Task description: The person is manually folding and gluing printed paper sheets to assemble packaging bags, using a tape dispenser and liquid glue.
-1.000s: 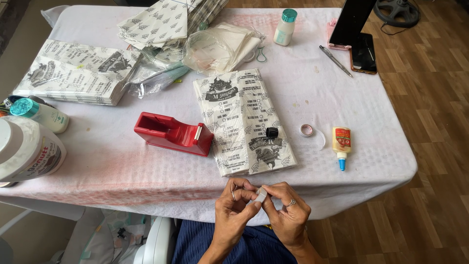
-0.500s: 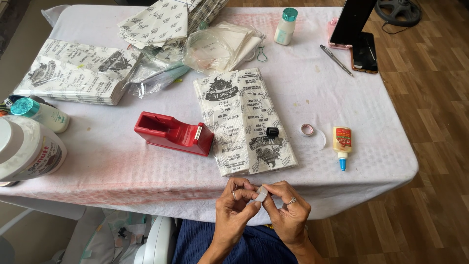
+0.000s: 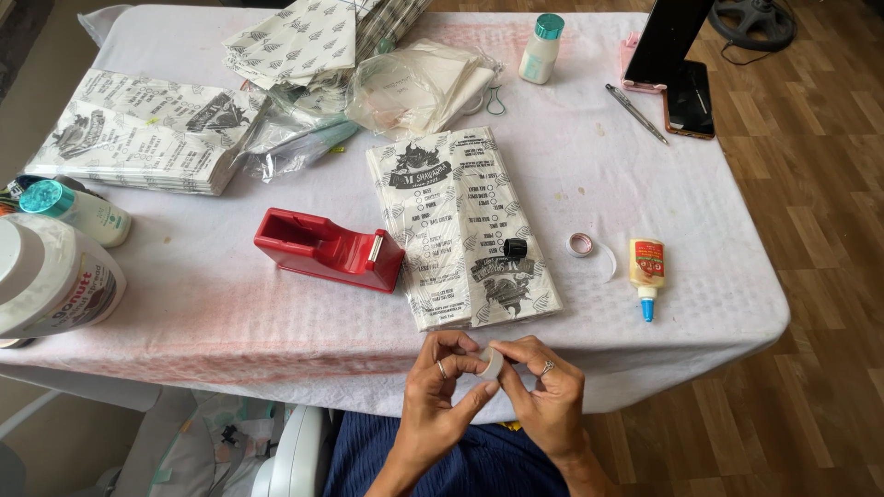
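Landmark: red tape dispenser (image 3: pixel 330 247), standing on the white tablecloth (image 3: pixel 230 313).

- Just right of it: a printed paper bag (image 3: pixel 456 225) lying flat, a small black cap (image 3: pixel 515 248) resting on its lower part.
- Further right: a small glue bottle (image 3: pixel 646 270) with blue nozzle.
- Far left: a teal-capped bottle (image 3: pixel 78 210) and a large white jar (image 3: pixel 51 281).
- Behind it, left: a stack of printed bags (image 3: pixel 147 129).
- Behind it, far right: a dark phone (image 3: pixel 690 98) and a pen (image 3: pixel 635 113).

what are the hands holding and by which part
A small roll of clear tape, pinched by its rim between the fingertips of the left hand and right hand.
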